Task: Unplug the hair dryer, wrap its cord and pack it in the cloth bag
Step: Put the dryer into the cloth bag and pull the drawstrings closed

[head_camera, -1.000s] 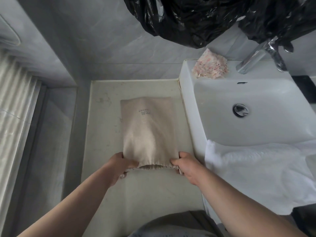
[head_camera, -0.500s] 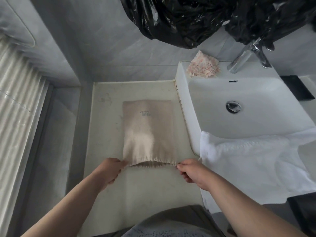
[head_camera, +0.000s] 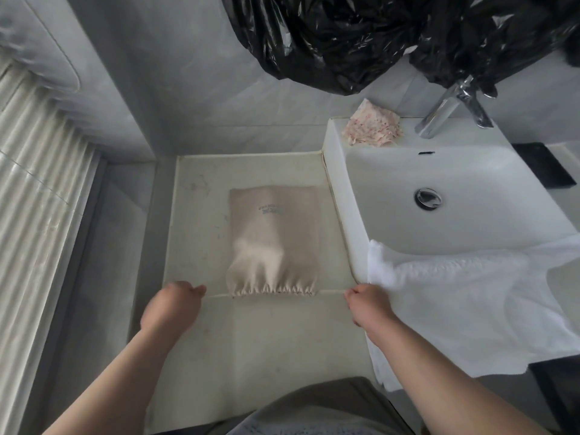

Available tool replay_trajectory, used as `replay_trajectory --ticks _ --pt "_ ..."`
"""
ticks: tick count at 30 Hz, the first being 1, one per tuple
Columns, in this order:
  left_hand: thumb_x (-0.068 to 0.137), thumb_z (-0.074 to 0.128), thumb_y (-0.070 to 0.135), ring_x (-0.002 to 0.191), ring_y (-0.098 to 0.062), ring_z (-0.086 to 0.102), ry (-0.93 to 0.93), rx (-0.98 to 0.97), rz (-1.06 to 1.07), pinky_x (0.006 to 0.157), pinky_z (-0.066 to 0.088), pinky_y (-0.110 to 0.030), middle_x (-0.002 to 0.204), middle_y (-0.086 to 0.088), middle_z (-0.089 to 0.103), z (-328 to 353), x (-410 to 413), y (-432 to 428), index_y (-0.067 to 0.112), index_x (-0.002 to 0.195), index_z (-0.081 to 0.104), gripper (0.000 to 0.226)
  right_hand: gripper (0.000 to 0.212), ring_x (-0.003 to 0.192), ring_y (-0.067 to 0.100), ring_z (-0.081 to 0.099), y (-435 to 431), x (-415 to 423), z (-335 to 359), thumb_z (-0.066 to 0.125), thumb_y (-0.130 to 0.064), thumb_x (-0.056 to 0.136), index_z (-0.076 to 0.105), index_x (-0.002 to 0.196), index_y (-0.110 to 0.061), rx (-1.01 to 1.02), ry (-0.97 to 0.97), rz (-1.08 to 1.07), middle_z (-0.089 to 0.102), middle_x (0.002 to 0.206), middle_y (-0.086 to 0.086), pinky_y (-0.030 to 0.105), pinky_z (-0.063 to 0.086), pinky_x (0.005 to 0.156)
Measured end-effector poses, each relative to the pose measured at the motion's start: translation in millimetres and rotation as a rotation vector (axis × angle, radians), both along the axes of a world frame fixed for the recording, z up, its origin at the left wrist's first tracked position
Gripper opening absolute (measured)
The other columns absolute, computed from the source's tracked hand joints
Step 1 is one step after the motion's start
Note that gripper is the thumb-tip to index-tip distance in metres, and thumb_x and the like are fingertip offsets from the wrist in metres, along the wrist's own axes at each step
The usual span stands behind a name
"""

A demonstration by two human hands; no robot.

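While the cloth bag (head_camera: 273, 237) lies flat on the desk (head_camera: 251, 356), just left of the sink (head_camera: 477, 171), we note its near mouth gathered. Left hand (head_camera: 171, 309) and right hand (head_camera: 370, 304) each pinch 1 end of the drawstring (head_camera: 218, 295), which runs taut sideways.

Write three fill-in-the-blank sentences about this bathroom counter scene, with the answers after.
1. The left hand and the right hand each pinch one end of the ____ that closes the cloth bag.
2. The white towel hangs over the front edge of the ____.
3. The plastic bag overhead is ____ in colour.
Missing words: drawstring; sink; black.
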State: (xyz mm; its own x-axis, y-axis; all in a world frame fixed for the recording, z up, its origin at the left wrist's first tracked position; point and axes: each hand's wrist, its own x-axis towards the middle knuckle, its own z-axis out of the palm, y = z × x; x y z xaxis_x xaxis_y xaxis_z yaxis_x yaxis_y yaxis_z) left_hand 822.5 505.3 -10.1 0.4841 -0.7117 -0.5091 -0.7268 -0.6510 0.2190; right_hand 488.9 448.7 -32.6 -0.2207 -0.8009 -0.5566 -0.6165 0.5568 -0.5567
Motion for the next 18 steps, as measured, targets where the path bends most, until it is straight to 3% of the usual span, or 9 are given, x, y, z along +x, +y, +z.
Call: replay_trajectory --ticks 2,3,5,6,9,11,13,15,18 --pt "0.097 0.05 0.044 0.11 -0.033 0.06 -0.211 0.04 -0.178 0.084 0.047 -0.035 0.117 -0.011 0.066 4.2 -10.3 2.2 0.015 0.107 0.067 0.035 0.026 0.065 0.026 0.055 4.9 2.8 2.3 0.049 -0.008 0.087 0.058 0.063 -0.016 0.038 0.106 0.162 0.056 0.067 0.006 0.036 0.048 0.062" --pt "0.095 0.052 0.043 0.114 -0.031 0.057 -0.275 0.023 -0.279 0.089 0.045 -0.035 0.12 -0.007 0.063 6.3 -20.1 2.0 0.018 0.111 0.065 0.032 0.023 0.078 0.029 0.061 7.0 5.6 4.7 0.046 -0.007 0.087 0.063 0.074 -0.014 0.087 0.176 0.275 0.062 0.081 0.012 0.034 0.05 0.068" --pt "0.094 0.053 0.037 0.117 -0.03 0.052 -0.254 -0.066 -0.396 0.092 0.043 -0.037 0.123 -0.006 0.058 6.7 -42.3 -0.3 0.02 0.115 0.062 0.028 0.025 0.118 0.034 0.055 9.2 12.3 8.4 0.045 -0.012 0.091 0.061 0.11 -0.007 0.165 0.337 0.486 0.054 0.127 0.024 0.031 0.046 0.081" --pt "0.095 0.05 0.033 0.116 -0.031 0.053 -0.163 -0.082 -0.365 0.09 0.044 -0.037 0.121 -0.007 0.058 7.5 -52.1 -2.2 0.018 0.114 0.06 0.027 0.029 0.124 0.034 0.05 9.2 16.6 11.0 0.046 -0.016 0.092 0.055 0.118 -0.007 0.149 0.408 0.569 0.046 0.135 0.022 0.032 0.045 0.084" --pt "0.096 0.042 0.029 0.104 -0.036 0.061 0.15 -0.013 -0.145 0.078 0.045 -0.035 0.112 -0.014 0.063 -6.2 -67.0 -8.8 0.012 0.104 0.056 0.024 0.015 0.101 0.03 0.058 10.1 36.9 21.4 0.044 -0.021 0.094 0.055 0.098 -0.012 0.034 0.35 0.672 0.055 0.11 0.009 0.031 0.04 0.07" --pt "0.093 0.047 0.028 0.084 -0.035 0.065 0.39 0.026 0.107 0.066 0.049 -0.032 0.099 -0.015 0.063 -11.8 -70.0 -9.4 0.008 0.101 0.054 0.023 0.016 0.075 0.026 0.055 9.8 47.6 14.7 0.041 -0.019 0.092 0.051 0.082 -0.013 0.138 0.097 0.512 0.054 0.084 0.006 0.028 0.035 0.056" --pt "0.094 0.052 0.018 0.058 -0.026 0.054 0.626 0.051 0.336 0.048 0.041 -0.024 0.083 -0.015 0.057 -12.2 -71.3 -8.2 0.005 0.093 0.052 0.013 0.016 0.063 0.023 0.047 9.9 52.2 7.4 0.04 -0.016 0.091 0.052 0.084 -0.011 0.258 -0.112 0.277 0.052 0.076 0.006 0.024 0.03 0.049" --pt "0.096 0.054 0.012 0.049 -0.019 0.039 0.688 0.075 0.406 0.045 0.031 -0.018 0.067 -0.011 0.048 -11.5 -66.4 -5.6 0.007 0.079 0.05 0.018 0.017 0.057 0.02 0.042 10.8 49.5 3.5 0.044 -0.016 0.093 0.052 0.079 -0.013 0.284 -0.161 0.197 0.048 0.07 0.006 0.024 0.03 0.048" --pt "0.096 0.059 0.021 0.047 -0.018 0.033 0.605 0.036 0.299 0.045 0.023 -0.021 0.059 -0.006 0.042 -13.4 -54.8 -3.5 0.011 0.069 0.049 0.03 0.029 0.046 0.018 0.038 9.6 41.1 0.3 0.054 -0.031 0.095 0.056 0.072 -0.014 0.194 -0.081 0.246 0.043 0.057 0.002 0.024 0.032 0.049"
